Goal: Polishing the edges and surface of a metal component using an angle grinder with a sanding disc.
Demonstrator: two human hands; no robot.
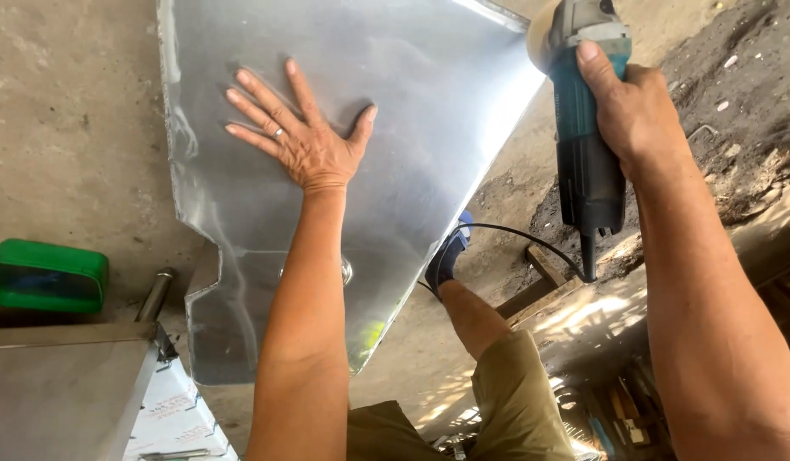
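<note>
A large shiny metal sheet [412, 128] lies in front of me over the concrete floor. My left hand [301, 128] rests flat on it with the fingers spread and a ring on one finger. My right hand [629, 107] grips a teal and black angle grinder [587, 145] by its body. The grinder's head sits at the sheet's upper right edge. Its black cable [531, 239] loops down from the tail toward my leg.
A green plastic container [45, 275] sits on the floor at left, beside a metal tube [154, 294]. A grey metal box [66, 393] is at lower left. My shoe [446, 256] is under the sheet's right edge. Wood pieces [540, 286] and dirt lie at right.
</note>
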